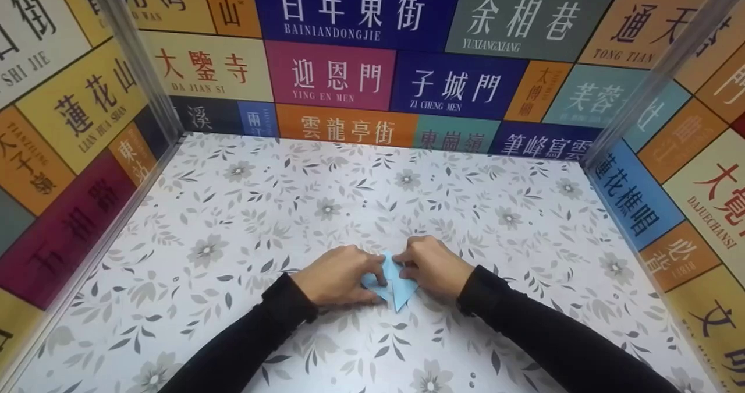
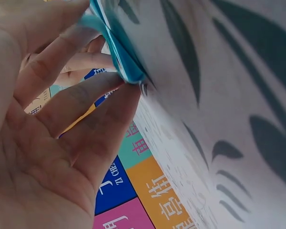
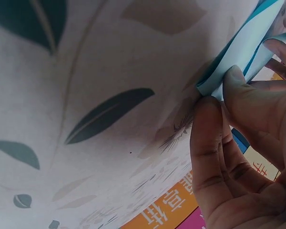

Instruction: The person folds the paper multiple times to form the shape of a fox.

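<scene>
A small piece of light blue folded paper lies on the flowered tabletop, with a pointed end toward the person. My left hand holds its left side, and its fingers cover part of that flap. From the other side, my right hand pinches the upper right edge between thumb and fingers. Layered folds of the paper show at the left fingertips in the left wrist view. In the right wrist view, the right thumb presses on a folded layer of the paper, with a fingertip at its corner.
The tabletop has a white covering with grey flowers and leaves. Upright panels with colourful Chinese place-name signs enclose its back, left and right sides. Clear strips run along the corners.
</scene>
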Motion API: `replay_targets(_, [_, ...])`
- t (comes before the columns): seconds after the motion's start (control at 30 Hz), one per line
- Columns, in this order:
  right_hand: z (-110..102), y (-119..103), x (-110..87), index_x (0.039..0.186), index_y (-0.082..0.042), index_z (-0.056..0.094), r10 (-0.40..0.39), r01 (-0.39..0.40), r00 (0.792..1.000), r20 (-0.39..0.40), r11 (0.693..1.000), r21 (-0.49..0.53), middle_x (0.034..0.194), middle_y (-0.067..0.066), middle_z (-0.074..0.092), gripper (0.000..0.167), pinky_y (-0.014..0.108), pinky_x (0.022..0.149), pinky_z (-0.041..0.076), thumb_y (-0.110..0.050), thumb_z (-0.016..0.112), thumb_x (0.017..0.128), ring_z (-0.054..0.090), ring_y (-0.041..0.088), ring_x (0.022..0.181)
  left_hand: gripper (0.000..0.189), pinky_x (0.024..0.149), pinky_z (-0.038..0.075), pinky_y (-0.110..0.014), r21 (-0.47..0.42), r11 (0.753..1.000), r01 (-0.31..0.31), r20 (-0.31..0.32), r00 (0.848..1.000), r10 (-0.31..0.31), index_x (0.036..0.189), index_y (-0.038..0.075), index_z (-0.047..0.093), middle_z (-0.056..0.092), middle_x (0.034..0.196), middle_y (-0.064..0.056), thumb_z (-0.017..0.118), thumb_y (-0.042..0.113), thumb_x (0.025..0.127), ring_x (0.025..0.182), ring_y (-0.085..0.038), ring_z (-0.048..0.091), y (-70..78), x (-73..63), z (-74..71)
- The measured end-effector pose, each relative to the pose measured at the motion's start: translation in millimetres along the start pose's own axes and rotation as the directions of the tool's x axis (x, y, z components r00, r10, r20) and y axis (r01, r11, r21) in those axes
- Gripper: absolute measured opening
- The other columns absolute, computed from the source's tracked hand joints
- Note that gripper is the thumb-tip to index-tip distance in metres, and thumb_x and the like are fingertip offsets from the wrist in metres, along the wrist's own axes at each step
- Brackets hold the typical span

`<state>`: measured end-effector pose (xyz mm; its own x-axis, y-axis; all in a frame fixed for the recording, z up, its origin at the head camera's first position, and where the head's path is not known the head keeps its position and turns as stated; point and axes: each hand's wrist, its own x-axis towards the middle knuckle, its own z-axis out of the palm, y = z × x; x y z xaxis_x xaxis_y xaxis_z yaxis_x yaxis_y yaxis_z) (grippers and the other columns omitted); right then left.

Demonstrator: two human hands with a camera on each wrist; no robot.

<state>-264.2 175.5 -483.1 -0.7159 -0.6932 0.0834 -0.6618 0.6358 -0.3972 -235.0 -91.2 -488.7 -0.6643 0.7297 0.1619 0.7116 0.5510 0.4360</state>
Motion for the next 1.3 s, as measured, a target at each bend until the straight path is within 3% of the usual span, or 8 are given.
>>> replay_targets(0.2, [0.4,-0.8,-0.4,0.132,0.000,0.086,0.014,-0.014,1.000,0.004,1.000,0.015,0.099,0.015,0.077,0.034,0.030,0.075,0.059,-0.002,0.089,0.097,0.065,0.016,0.083,0.046,0.118,0.065,-0.041,-0.071,0.997,0.019,0.051,0.999,-0.015,0.131,0.010,0.087,0.076,0.156,-0.017,0.103,0.023,0.089,0.134,-0.032,0.082,-6.9,0.2,-4.2])
replay_targets(0.37, [0.5,-1.0,-1.2,0.132,0.000,0.085,0.018,-0.018,1.000,0.008,0.999,0.028,0.100,0.014,0.077,0.035,0.031,0.077,0.061,-0.003,0.089,0.098,0.067,0.017,0.085,0.041,0.123,0.062,-0.043,-0.117,0.992,0.038,0.068,0.997,-0.031,0.132,0.008,0.087,0.073,0.160,-0.018,0.098,0.013,0.093,0.142,-0.033,0.077,-11.5,0.9,-3.4])
replay_targets(0.6, [0.6,2.0,-1.9,0.131,0.001,0.086,-0.011,0.011,1.000,-0.003,0.999,0.033,0.095,0.014,0.075,0.034,0.029,0.073,0.058,-0.001,0.089,0.097,0.063,0.015,0.080,0.039,0.122,0.063,-0.044,-0.157,0.987,0.033,0.055,0.998,-0.025,0.130,0.006,0.088,0.075,0.157,-0.018,0.098,0.009,0.092,0.142,-0.034,0.078,-13.3,1.7,-2.9])
replay_targets(0.87, [-0.3,3.1,-1.3,0.129,0.002,0.086,-0.040,0.041,0.999,-0.016,0.999,0.024,0.093,0.013,0.076,0.034,0.029,0.070,0.057,-0.001,0.090,0.095,0.062,0.014,0.077,0.039,0.116,0.066,-0.042,-0.137,0.990,0.012,0.020,1.000,-0.009,0.126,0.006,0.089,0.078,0.152,-0.019,0.100,0.010,0.089,0.134,-0.035,0.082,-13.3,3.4,-0.1])
replay_targets(1.3, [0.4,2.6,0.2,0.127,0.002,0.086,-0.033,0.033,0.999,-0.015,0.999,0.031,0.095,0.013,0.077,0.033,0.032,0.075,0.063,0.001,0.090,0.094,0.071,0.021,0.081,0.036,0.120,0.064,-0.042,-0.121,0.993,0.006,0.064,0.998,0.002,0.129,0.008,0.089,0.079,0.153,-0.015,0.097,0.017,0.095,0.138,-0.032,0.079,-15.4,2.0,-1.3])
